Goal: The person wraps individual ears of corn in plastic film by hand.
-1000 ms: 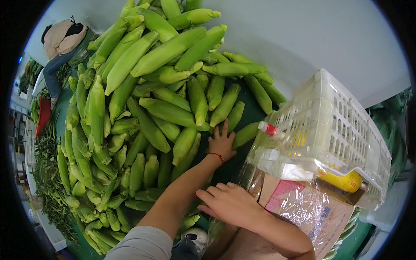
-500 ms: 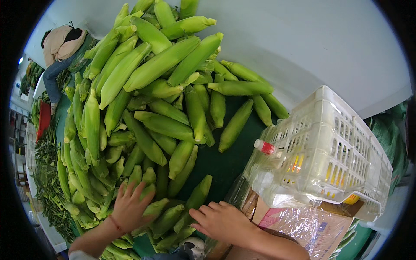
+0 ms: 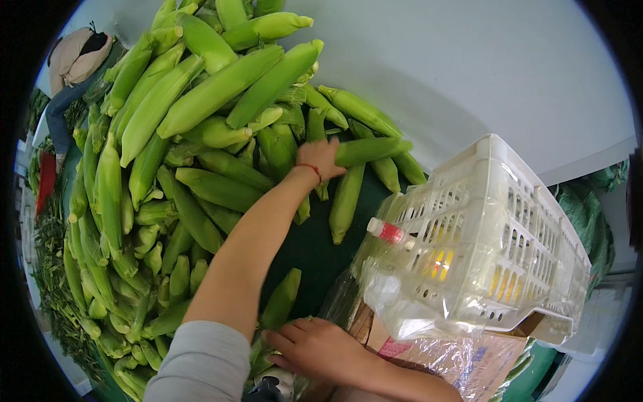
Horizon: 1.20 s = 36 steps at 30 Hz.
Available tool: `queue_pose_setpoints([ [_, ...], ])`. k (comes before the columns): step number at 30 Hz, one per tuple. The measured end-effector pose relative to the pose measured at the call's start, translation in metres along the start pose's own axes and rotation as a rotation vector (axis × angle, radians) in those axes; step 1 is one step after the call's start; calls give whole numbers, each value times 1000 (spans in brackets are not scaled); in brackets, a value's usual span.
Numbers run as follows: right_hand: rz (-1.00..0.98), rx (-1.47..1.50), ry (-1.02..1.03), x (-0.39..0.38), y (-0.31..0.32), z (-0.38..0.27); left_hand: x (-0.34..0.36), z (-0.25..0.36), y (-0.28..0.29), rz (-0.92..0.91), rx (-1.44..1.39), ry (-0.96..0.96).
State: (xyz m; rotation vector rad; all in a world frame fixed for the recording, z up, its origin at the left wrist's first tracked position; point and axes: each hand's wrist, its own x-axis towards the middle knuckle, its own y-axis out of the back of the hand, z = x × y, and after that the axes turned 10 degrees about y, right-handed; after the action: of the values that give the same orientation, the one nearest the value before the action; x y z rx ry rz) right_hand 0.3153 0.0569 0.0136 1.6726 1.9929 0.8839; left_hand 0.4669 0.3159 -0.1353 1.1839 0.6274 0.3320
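While outstretched, left hand (image 3: pixel 320 159) on corn (image 3: pixel 375 151).

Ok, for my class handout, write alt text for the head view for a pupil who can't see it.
A person's left hand is at one end of a green, husk-covered corn cob beside a large corn pile; the right hand is lower, by another cob. A white crate and cardboard box are at right.

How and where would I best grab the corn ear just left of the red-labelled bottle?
Probably around the middle of the ear, from the near side. Its free lower tip faces bare green surface, while its upper end seems covered by the crosswise ear at the left hand. The long, rounded body should suit a wrap-around grip.
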Motion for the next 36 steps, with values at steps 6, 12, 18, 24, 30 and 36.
queue_pose_setpoints([
  [6,-13,-73,30,-1,0,-1,-74,38,-68,-96,-495,89],
  [12,-42,-33,19,5,3,-2,-67,47,-113,8,-745,215],
  [18,29,-62,38,6,7,-7,-98,8,-65,-275,-881,75],
  [24,19,-106,-21,-6,2,2,-313,-86,57,-137,-593,95],
  [30,-33,-45,39,12,8,-8,-428,-143,128,-143,190,345],
  [36,171,207,-46,3,20,-4,-182,-54,69,181,125,-579],
])
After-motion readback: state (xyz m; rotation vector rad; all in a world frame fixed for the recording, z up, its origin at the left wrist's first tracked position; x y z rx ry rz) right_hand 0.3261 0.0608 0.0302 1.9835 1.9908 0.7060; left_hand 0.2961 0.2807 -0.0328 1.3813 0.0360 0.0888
